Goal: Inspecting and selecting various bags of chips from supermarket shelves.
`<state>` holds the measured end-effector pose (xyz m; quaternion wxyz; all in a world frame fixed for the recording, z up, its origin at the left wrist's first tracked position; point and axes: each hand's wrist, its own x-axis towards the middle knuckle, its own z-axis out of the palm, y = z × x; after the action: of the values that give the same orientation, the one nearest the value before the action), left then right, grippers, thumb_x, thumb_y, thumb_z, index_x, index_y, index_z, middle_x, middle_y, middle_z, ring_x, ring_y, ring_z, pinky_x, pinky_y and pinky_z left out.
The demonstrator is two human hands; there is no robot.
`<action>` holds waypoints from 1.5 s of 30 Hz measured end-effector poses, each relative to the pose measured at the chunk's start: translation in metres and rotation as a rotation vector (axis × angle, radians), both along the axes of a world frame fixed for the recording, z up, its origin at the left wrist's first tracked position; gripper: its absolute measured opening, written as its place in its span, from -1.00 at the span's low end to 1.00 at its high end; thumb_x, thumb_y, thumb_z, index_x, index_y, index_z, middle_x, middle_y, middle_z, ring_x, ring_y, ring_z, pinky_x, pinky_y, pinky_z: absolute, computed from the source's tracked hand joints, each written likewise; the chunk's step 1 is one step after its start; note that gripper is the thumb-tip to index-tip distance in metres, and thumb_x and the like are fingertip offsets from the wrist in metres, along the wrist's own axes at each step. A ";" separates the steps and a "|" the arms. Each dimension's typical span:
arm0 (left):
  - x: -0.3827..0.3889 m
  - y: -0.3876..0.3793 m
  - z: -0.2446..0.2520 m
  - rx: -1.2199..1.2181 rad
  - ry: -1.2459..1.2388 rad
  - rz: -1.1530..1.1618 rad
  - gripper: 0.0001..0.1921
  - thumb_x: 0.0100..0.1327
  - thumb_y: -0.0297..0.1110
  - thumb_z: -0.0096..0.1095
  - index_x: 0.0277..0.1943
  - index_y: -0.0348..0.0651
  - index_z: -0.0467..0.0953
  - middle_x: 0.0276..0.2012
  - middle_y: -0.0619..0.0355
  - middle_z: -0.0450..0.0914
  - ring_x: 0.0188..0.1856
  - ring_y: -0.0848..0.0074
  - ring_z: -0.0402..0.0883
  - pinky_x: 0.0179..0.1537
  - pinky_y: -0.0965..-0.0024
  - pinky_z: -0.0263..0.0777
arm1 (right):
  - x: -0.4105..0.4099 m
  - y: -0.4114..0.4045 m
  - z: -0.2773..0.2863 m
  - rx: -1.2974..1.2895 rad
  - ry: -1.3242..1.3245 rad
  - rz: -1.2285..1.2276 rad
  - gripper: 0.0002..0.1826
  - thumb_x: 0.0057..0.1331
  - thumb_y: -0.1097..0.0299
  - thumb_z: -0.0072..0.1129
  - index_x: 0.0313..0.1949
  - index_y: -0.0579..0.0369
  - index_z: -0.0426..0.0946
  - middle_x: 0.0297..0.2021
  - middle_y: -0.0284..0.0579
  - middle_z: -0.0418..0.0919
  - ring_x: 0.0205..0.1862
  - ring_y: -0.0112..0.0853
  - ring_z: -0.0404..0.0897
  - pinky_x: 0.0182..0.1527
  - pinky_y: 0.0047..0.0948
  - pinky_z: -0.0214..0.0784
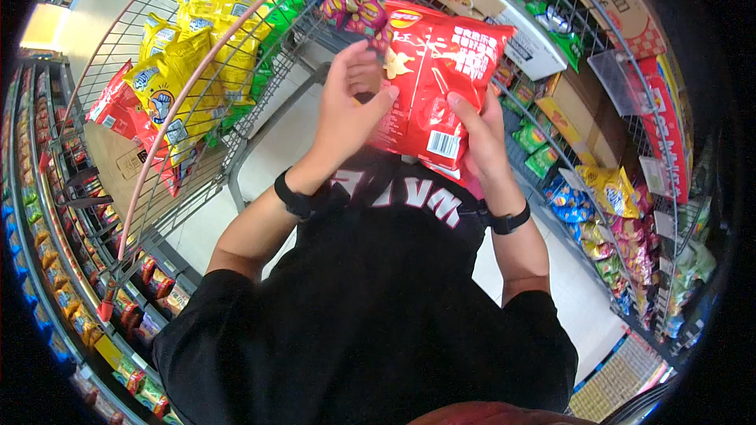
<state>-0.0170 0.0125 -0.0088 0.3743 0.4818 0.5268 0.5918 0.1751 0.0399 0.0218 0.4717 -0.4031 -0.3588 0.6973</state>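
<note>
My right hand (481,130) grips a shiny red Lay's chip bag (440,88) by its right edge, thumb on the printed face. The bag's back, with a barcode, faces up, and more red packaging shows beneath its lower end. At the bag's left edge is my left hand (357,100), thumb lying at the edge and fingers raised and slightly blurred. Whether the left hand grips the bag is not plain. A dark band is on each wrist. To the left, a wire shopping cart (192,85) holds yellow snack bags (177,79), red bags (118,106), green bags and a cardboard box (115,156).
Wire shelving (620,18) with cartons and many snack bags curves along the right. A long shelf of packaged snacks (71,301) runs down the left side. Pale tiled floor (266,153) shows between the cart and my body.
</note>
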 end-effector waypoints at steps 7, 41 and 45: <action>-0.010 -0.013 0.079 0.071 0.118 -0.246 -0.18 -0.01 -0.35 0.50 0.30 -0.23 0.18 0.07 0.06 0.37 0.11 0.39 0.41 0.09 0.38 0.35 | -0.030 -0.002 0.049 0.537 -0.118 0.110 -0.15 0.17 0.40 0.31 0.35 0.26 -0.01 0.26 0.01 0.20 0.31 -0.27 0.23 0.31 -0.25 0.12; -0.204 0.240 0.487 1.116 0.277 -0.127 -0.65 0.21 -0.61 0.11 0.08 -0.36 0.35 -0.13 -0.01 0.61 -0.08 0.41 0.61 -0.06 0.37 0.47 | -0.201 0.192 0.442 1.649 -0.642 -0.377 -0.35 0.08 0.33 0.20 0.20 0.16 0.31 0.06 0.15 0.46 0.10 -0.06 0.48 0.10 -0.19 0.35; -0.197 0.291 0.493 1.059 0.450 0.183 -0.74 0.15 -0.51 0.18 -0.08 -0.32 0.49 -0.21 -0.09 0.63 -0.11 0.25 0.64 -0.07 0.30 0.48 | -0.182 0.280 0.450 1.574 -0.899 -0.242 -0.44 0.09 0.21 0.22 0.02 0.31 0.40 -0.08 0.19 0.58 -0.04 -0.07 0.59 0.05 -0.25 0.38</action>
<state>-0.2141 0.3037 0.4837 -0.0912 0.6697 0.2653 0.6876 -0.0073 0.3195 0.4718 0.4960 -0.2337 -0.8359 -0.0255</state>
